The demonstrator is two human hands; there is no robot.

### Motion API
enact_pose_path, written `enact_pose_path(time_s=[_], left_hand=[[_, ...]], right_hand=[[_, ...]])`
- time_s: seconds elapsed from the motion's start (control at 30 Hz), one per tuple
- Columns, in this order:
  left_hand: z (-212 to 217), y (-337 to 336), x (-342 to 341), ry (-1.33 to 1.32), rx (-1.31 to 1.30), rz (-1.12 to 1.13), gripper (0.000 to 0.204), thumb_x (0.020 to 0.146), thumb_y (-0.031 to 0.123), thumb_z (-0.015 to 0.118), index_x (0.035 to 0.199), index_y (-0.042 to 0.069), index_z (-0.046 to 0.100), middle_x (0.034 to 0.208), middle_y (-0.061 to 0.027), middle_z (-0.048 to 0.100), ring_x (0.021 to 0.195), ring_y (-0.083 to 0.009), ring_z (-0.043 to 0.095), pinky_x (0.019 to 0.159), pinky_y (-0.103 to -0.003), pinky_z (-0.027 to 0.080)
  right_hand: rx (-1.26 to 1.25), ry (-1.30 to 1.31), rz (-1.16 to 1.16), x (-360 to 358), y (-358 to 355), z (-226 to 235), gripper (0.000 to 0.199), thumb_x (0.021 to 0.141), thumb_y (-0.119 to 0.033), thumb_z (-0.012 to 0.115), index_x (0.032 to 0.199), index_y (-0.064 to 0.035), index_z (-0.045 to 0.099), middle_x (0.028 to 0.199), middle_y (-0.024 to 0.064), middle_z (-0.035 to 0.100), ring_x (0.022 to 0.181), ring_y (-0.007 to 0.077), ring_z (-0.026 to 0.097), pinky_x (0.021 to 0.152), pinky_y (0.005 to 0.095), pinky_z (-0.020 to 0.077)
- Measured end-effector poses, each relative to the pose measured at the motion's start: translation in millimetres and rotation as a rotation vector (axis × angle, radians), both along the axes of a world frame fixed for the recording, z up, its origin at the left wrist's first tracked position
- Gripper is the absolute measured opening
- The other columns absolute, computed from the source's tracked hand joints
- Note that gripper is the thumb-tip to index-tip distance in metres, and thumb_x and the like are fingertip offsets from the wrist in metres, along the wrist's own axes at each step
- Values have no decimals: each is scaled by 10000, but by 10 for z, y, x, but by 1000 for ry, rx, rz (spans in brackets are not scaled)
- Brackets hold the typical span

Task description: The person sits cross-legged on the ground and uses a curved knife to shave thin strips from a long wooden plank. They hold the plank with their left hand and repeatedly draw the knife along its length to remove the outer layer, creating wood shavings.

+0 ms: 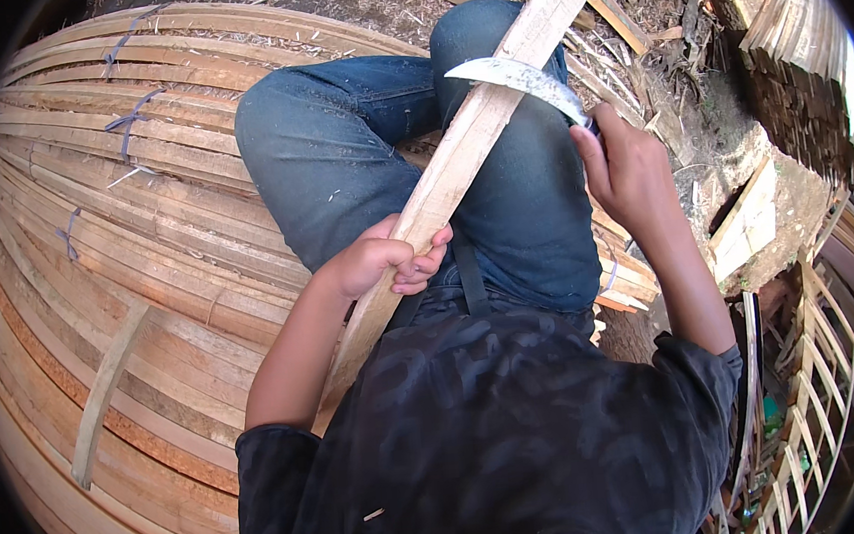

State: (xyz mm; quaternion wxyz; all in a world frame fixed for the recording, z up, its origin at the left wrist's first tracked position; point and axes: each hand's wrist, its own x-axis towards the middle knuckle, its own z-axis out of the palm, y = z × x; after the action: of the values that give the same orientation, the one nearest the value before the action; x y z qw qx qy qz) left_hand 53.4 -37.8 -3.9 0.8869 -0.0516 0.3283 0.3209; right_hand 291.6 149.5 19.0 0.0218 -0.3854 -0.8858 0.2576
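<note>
A long pale wooden strip [456, 156] runs slantwise across my lap, from beside my left arm up past my right knee. My left hand [391, 260] is closed around its lower part, fingers wrapped over the edge. In my right hand [622, 166] is the dark handle of a sickle, mostly hidden by the fingers. The curved, silvery sickle blade [522, 77] lies across the strip near my knee, its tip pointing left. Whether the edge bites into the wood I cannot tell.
Bundled wooden strips [185, 246], some tied with bluish cord, spread under and left of me. A short loose slat [106, 393] lies on them. Stacked boards [812, 66] stand at the far right, above a stone block [784, 209]. A slatted wooden frame [805, 418] leans at lower right.
</note>
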Motion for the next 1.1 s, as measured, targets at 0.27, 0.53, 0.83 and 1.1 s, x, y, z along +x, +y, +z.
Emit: enact_pose_path(time_s=[0.27,0.53,0.83,1.1], left_hand=[[167,99,-25,72,-43,-24,405,556,21,471,958,53,430,704,-18,388,519,-84,306,451,-230,284],[100,-1,38,64,-15,-24,387,598,12,462,981,60,444,710,-2,397,519,-73,311,466,-228,295],[47,75,26,-15,-38,-39,418,564,11,464,979,52,435,708,-19,387,506,-83,297,449,-236,289],[93,116,15,54,-21,-55,440,572,20,459,1013,36,449,716,-19,404,527,-78,320,459,-228,287]], right_hand=[[248,-57,88,-128,194,-234,329,965,-351,563,832,-53,518,636,153,602,543,322,627,474,423,494],[304,-80,121,-37,383,-260,357,961,-383,567,821,-60,505,646,123,595,534,307,616,458,401,469],[189,-175,28,-182,11,-42,334,963,-356,570,865,-44,498,633,163,607,535,337,638,481,424,509],[207,-119,205,-295,-61,-46,330,951,-384,581,882,-72,499,676,125,590,536,302,632,446,392,491]])
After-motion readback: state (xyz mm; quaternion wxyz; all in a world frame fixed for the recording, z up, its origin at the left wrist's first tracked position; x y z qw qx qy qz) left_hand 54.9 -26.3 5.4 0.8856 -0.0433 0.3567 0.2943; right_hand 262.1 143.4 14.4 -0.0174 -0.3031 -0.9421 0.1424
